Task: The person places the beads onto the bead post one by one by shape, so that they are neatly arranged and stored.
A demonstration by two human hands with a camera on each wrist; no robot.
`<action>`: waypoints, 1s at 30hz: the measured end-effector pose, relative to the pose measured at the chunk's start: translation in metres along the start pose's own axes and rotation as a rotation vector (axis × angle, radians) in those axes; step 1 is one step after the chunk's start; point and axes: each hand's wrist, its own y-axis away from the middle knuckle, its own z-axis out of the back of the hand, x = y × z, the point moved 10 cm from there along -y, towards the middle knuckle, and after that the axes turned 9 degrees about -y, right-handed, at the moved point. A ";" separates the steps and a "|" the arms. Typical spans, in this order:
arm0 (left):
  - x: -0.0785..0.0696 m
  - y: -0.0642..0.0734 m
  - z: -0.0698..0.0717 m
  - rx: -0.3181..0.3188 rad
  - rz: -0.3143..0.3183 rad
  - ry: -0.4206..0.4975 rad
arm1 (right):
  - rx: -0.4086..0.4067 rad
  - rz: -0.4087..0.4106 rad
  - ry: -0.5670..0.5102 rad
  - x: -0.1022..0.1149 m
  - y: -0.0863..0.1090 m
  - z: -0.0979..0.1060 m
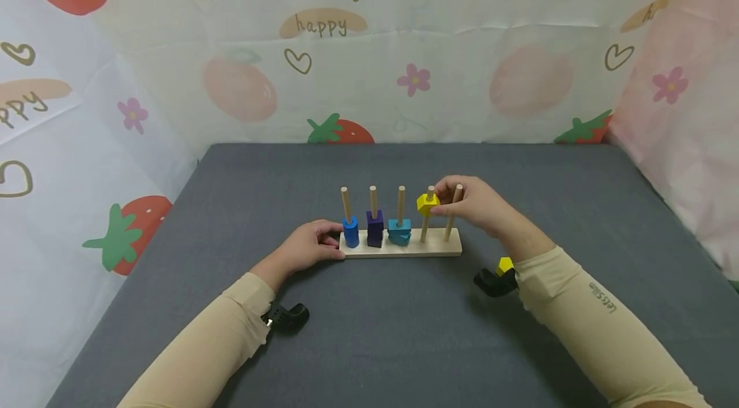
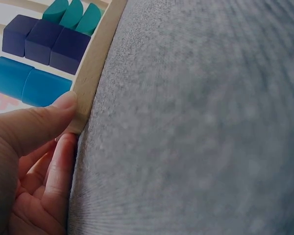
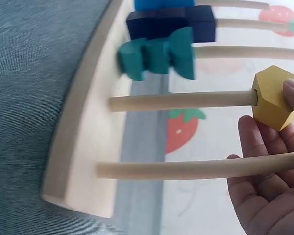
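Note:
A wooden peg board (image 1: 404, 253) with several upright pegs stands on the table. My left hand (image 1: 312, 245) grips its left end, thumb on top and fingers against the end face. Near the top of the fourth peg, my right hand (image 1: 470, 200) pinches a yellow hexagonal block (image 3: 270, 98), which the peg passes into. Bare peg shows below that block. Blue cylinders (image 2: 32, 82) sit on the first peg, dark purple square blocks (image 2: 45, 43) on the second, and teal half-round blocks (image 3: 159, 55) on the third. The rightmost peg (image 3: 196, 169) bears no block and crosses in front of the right fingers.
Another yellow block (image 1: 505, 264) lies on the grey tabletop (image 1: 369, 350), partly hidden by the right wrist and its black camera (image 1: 494, 283). A second black camera (image 1: 291, 316) is on the left wrist. Patterned cloth (image 1: 358, 87) hangs behind and at both sides.

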 end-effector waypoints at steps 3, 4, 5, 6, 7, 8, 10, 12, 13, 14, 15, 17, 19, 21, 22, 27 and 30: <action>-0.001 0.000 0.000 -0.002 -0.010 0.002 | 0.019 -0.022 -0.011 -0.010 -0.001 -0.004; -0.001 0.000 0.000 -0.003 -0.013 0.001 | 0.025 -0.025 -0.010 -0.013 -0.001 -0.005; -0.002 0.000 0.000 -0.003 -0.013 0.002 | 0.032 -0.028 -0.010 -0.016 -0.002 -0.007; -0.002 0.000 0.000 -0.003 -0.011 0.002 | 0.038 -0.033 -0.017 -0.019 -0.002 -0.008; -0.002 0.000 0.000 -0.004 -0.013 0.001 | 0.044 -0.036 -0.020 -0.021 -0.003 -0.010; -0.001 0.001 0.000 -0.005 -0.010 0.001 | 0.051 -0.035 -0.021 -0.024 -0.004 -0.011; -0.001 0.001 0.000 -0.006 -0.006 0.001 | 0.062 -0.032 -0.026 -0.029 -0.005 -0.014; -0.001 0.001 0.000 -0.007 -0.012 -0.004 | 0.070 -0.035 -0.033 -0.033 -0.007 -0.017; -0.001 0.000 0.000 -0.008 -0.009 -0.003 | 0.073 -0.036 -0.029 -0.035 -0.008 -0.018; 0.000 0.000 0.000 -0.009 -0.006 0.002 | 0.078 -0.037 -0.025 -0.037 -0.009 -0.019; 0.000 0.000 0.000 -0.009 -0.006 0.003 | 0.082 -0.041 -0.021 -0.040 -0.010 -0.021; 0.000 0.000 0.000 -0.008 -0.012 0.001 | 0.092 -0.046 -0.011 -0.043 -0.011 -0.023; 0.001 0.000 0.000 -0.008 -0.009 0.003 | 0.104 -0.044 -0.003 -0.045 -0.012 -0.026; 0.001 0.000 0.000 -0.007 -0.013 -0.001 | 0.113 -0.044 -0.004 -0.046 -0.012 -0.028; 0.001 0.000 0.000 -0.006 -0.016 -0.004 | 0.117 -0.045 -0.003 -0.047 -0.012 -0.029; 0.001 0.000 -0.001 -0.002 -0.013 -0.003 | 0.132 -0.049 0.015 -0.050 -0.012 -0.031; 0.001 0.000 0.000 -0.001 -0.010 -0.003 | 0.138 -0.047 0.023 -0.051 -0.011 -0.033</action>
